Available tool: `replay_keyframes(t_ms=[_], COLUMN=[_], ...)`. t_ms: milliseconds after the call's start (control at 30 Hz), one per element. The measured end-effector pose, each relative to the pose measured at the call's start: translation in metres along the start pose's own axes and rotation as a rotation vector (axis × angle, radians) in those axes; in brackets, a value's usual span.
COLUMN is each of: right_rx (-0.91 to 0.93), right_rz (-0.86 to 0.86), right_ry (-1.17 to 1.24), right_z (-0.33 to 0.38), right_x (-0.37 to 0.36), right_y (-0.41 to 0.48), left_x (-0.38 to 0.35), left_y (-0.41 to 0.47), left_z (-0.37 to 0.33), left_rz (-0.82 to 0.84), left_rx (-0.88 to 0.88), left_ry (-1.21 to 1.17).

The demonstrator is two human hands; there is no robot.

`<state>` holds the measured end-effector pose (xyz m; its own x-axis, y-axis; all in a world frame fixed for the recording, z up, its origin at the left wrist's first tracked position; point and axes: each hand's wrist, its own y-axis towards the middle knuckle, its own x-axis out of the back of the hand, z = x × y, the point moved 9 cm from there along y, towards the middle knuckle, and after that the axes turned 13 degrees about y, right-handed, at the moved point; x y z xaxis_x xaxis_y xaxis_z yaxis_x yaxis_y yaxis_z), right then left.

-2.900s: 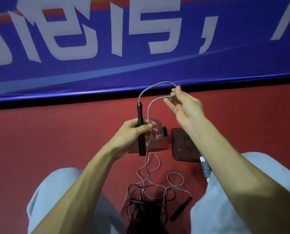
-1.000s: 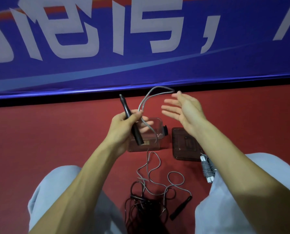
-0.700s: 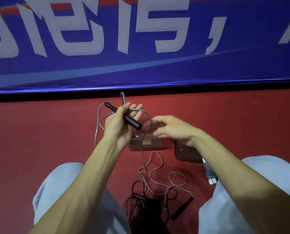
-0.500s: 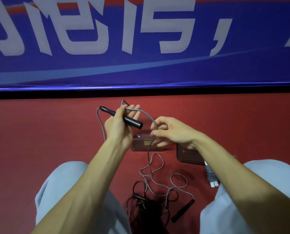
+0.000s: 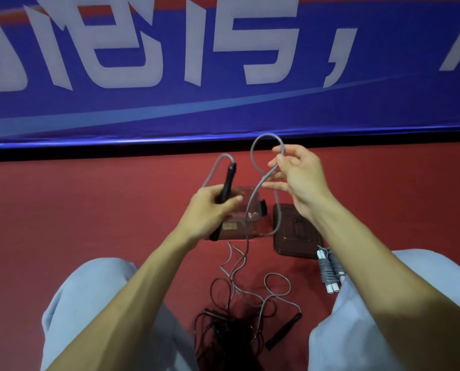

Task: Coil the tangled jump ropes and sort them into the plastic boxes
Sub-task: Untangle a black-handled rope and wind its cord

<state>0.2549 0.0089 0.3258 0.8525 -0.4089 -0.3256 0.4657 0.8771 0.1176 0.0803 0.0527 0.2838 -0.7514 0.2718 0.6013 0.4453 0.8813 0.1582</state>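
Note:
My left hand grips the black handle of a grey jump rope, held nearly upright. The grey cord leaves the handle's top, arcs down, and rises in a loop to my right hand, which pinches it between thumb and fingers. From there the cord drops to the red floor, where it lies tangled with a black rope; its other black handle lies there too. A clear plastic box stands behind my left hand.
A dark brown lid or box lies right of the clear box. A coiled grey rope with white handles rests by my right knee. My knees in light trousers flank the tangle. A blue banner runs along the back.
My right hand has risen from near the box, lifting a new loop of grey cord. My left hand has turned the handle from lying sideways to nearly upright.

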Motion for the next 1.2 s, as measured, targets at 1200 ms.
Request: replay_keyframes(t_ms=[1200], right_rx=[-0.224], right_rz=[0.473], right_ry=[-0.484], right_z=[-0.069], right_x=[-0.045], right_y=[-0.024], left_x=[0.027], left_y=[-0.002], left_z=[0.017], left_rz=[-0.295], left_rx=[0.273], left_ry=[-1.360])
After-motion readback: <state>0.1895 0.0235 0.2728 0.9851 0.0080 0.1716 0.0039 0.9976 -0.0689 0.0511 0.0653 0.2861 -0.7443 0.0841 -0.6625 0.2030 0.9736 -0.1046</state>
